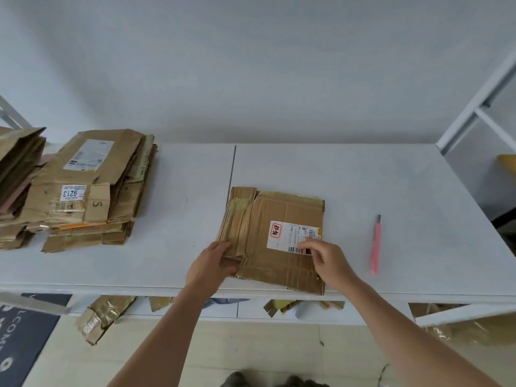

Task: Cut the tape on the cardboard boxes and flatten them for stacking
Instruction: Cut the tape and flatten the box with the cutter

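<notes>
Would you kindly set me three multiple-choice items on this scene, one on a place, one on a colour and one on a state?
1. Where does the utility knife lie on the table?
A. To the right of the flattened box
B. On top of the stack
C. In the left hand

2. What colour is the knife's handle?
A. Blue
B. Pink
C. Black

3. What state is the box under the hands in?
A. Upright and sealed
B. Flattened on the table
C. Held in the air

Answers:
1. A, as it rests apart from the box, untouched, on the right hand's side.
2. B, the handle being plainly pink.
3. B, since it lies flat, the left hand gripping its near left edge and the right hand's fingers on its label; the stack of flattened boxes stands far left.
</notes>
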Motion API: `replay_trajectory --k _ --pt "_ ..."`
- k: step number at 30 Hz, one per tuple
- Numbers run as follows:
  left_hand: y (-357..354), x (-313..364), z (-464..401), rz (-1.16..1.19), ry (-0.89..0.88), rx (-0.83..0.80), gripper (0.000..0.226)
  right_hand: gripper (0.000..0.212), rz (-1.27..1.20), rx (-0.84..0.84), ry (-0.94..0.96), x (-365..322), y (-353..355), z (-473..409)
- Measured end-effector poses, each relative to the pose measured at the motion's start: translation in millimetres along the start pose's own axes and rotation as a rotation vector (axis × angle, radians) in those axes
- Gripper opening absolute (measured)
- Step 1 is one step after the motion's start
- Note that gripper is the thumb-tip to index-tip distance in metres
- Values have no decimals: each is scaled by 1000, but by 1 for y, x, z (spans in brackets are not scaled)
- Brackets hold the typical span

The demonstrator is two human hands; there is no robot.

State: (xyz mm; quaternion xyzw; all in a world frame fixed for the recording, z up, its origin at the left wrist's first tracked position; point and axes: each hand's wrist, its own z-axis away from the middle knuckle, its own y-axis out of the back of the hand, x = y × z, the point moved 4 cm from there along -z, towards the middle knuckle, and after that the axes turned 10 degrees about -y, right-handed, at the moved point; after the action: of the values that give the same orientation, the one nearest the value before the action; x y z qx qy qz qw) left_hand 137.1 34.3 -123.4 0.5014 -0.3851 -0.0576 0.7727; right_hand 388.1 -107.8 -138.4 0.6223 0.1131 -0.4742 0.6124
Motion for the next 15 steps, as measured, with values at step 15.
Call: replay_trajectory --k 15 --pt "7 19 -9 -360 -122 277 21 68 706 -154 -15 -18 -29 -32"
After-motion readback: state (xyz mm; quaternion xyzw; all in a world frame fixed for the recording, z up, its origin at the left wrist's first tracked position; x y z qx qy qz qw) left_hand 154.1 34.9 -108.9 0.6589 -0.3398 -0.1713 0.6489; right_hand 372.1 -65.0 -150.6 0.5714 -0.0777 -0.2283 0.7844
